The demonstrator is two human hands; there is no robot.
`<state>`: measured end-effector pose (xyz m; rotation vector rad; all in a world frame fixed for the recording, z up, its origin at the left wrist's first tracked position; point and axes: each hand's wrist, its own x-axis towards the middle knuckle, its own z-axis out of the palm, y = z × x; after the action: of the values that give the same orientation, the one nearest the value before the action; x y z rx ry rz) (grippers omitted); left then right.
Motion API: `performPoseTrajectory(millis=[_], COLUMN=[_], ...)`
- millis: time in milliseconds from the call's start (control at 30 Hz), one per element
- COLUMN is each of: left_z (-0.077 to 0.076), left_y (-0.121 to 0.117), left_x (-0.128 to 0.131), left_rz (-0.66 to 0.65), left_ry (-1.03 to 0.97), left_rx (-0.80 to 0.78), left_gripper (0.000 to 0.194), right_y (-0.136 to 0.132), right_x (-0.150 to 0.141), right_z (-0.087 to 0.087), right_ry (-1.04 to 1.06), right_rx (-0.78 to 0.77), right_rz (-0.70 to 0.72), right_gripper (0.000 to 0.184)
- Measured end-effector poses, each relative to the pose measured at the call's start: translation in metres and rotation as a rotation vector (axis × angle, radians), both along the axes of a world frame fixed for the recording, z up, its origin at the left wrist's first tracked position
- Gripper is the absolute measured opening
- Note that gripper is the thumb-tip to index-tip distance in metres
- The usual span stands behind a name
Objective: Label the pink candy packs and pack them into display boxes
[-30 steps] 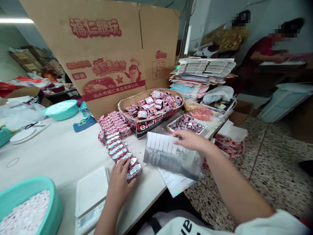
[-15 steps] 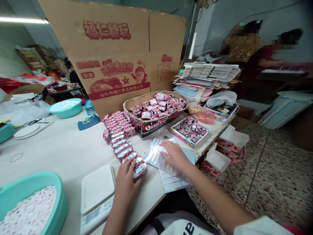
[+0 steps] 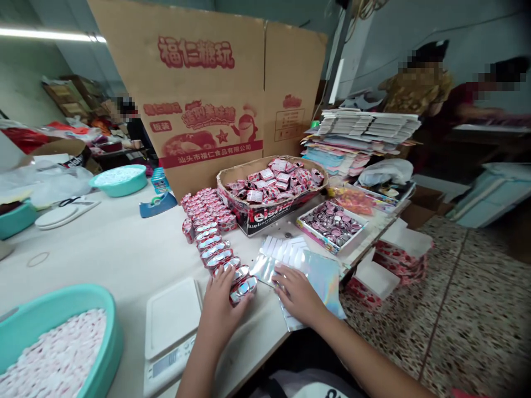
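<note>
My left hand [image 3: 221, 311] rests with curled fingers on the near end of a row of small red and silver tins [image 3: 215, 255] lined up on the white table [image 3: 103, 249]. My right hand [image 3: 297, 293] lies flat, fingers spread, on a stack of shiny holographic bags [image 3: 312, 266] at the table's near edge, just right of the tins. A white digital scale [image 3: 171, 326] sits left of my left hand.
A teal bowl of white pieces [image 3: 58, 348] is at the near left. A cardboard tray of pink wrapped packs [image 3: 269, 185], a box of round lids [image 3: 332, 223] and a tall printed carton [image 3: 211, 94] stand behind. Two people work at the far right.
My right hand brought the shiny bags down from the air onto the table and now presses on them. My left hand stayed on the tins.
</note>
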<state>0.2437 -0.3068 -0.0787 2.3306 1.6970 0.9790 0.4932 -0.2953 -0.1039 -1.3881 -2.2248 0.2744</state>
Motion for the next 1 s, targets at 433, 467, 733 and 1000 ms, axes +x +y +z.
performPoseTrajectory(millis=[433,467,733,1000], left_z=[0.09,0.09,0.083,0.081], left_y=[0.14,0.15,0.194,0.205], left_x=[-0.086,-0.086,-0.087,-0.103], left_rz=[0.468,0.436,0.18,0.095], left_ry=[-0.064,-0.024,0.292,0.438], left_rx=[-0.122,-0.139,-0.309,-0.457], left_gripper=[0.041,0.039,0.042,0.03], right_y=[0.001,0.001,0.002,0.005], right_x=[0.004,0.004,0.006,0.004], right_z=[-0.003,-0.001,0.001,-0.003], right_ry=[0.078,0.08,0.101,0.086], right_rx=[-0.049,-0.056,-0.09,-0.011], right_rz=[-0.009,-0.013,-0.036,-0.043], right_gripper=[0.026,0.026,0.026,0.025])
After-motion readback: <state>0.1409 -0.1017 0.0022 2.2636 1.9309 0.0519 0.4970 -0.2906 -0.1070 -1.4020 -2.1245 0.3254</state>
